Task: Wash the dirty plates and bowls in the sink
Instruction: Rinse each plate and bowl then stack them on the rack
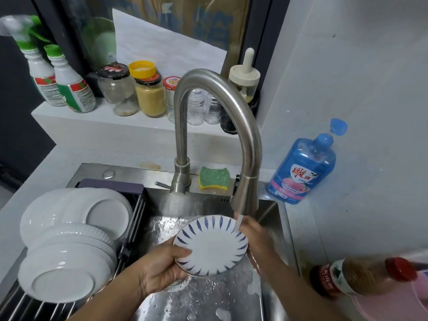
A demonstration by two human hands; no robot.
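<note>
A small white plate with blue leaf strokes around its rim is held over the steel sink. My left hand grips its lower left edge, thumb on the face. My right hand holds the plate's right edge, partly hidden behind it, under the water running from the curved faucet. Foam patches lie on the wet sink floor.
White plates and bowls are stacked upside down on a roll-up rack at the left. A green-yellow sponge lies on the sink ledge. A blue dish soap bottle stands at the right; a red-capped bottle is at the near right. Jars line the shelf.
</note>
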